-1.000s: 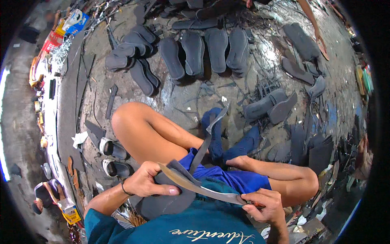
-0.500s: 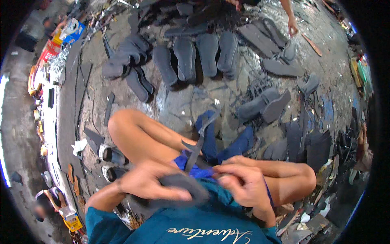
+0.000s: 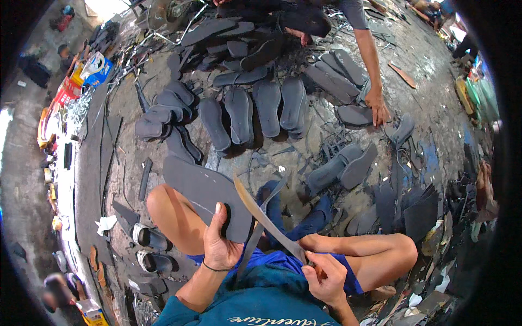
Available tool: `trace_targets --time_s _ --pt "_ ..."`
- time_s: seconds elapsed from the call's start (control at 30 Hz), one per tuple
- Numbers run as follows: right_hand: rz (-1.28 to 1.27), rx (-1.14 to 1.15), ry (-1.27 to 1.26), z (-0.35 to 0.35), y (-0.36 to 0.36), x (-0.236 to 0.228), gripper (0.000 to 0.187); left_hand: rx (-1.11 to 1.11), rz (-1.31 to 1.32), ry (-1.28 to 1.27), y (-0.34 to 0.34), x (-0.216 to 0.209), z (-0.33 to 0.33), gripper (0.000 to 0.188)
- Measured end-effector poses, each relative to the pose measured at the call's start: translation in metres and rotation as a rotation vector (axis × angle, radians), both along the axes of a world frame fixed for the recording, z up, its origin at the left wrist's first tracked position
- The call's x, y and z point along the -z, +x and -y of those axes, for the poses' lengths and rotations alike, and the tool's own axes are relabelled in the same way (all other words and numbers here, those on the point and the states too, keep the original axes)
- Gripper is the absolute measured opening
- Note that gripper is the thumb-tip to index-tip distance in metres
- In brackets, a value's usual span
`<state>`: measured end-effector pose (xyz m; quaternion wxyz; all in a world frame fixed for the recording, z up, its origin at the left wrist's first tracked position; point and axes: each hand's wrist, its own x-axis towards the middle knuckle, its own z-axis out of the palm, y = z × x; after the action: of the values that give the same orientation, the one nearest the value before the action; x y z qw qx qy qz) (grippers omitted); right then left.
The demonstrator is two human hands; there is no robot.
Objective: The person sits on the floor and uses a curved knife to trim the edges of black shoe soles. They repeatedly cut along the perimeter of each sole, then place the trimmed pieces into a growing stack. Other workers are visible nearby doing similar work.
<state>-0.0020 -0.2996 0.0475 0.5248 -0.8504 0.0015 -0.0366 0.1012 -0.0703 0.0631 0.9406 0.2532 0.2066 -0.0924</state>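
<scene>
Right hand: the right hand (image 3: 325, 277) is clenched round the handle of a long knife (image 3: 266, 220), blade angled up and to the left.
Left hand: the left hand (image 3: 221, 244) grasps the near end of a dark rubber sole (image 3: 204, 195), held over the bare knee (thumb on its face).
Blade and sole: the knife edge meets the sole's right rim; a narrow strip (image 3: 255, 231) hangs beside it.
Technique: best judged, short strokes away from the thumb, sole held firm.
Floor: rows of cut soles (image 3: 253, 111) lie on the littered floor (image 3: 435, 103).
Beyond: another person's hand (image 3: 378, 106) reaches among them.
</scene>
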Motion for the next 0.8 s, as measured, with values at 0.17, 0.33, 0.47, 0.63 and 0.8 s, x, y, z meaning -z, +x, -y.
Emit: trace_targets --time_s 0.17,0.33,0.47,0.63,0.8 --pt "-0.114 -0.115 0.014 0.013 -0.012 -0.005 0.026 -0.022 -0.132 0.093 -0.014 0.005 -0.006 0.037" --pt "-0.135 -0.154 -0.046 0.001 -0.006 -0.017 0.028 0.127 0.017 0.277 -0.032 0.008 -0.013 0.036" --pt "-0.15 -0.167 0.017 -0.021 0.011 -0.021 0.028 0.102 -0.073 0.415 -0.057 0.025 -0.024 0.043" --pt "-0.185 -0.204 0.059 -0.044 0.034 -0.022 0.026 0.121 -0.139 0.452 -0.081 0.041 -0.045 0.065" --pt "-0.121 -0.285 0.115 -0.065 0.06 -0.018 0.025 0.091 -0.111 0.56 -0.09 0.046 -0.049 0.061"
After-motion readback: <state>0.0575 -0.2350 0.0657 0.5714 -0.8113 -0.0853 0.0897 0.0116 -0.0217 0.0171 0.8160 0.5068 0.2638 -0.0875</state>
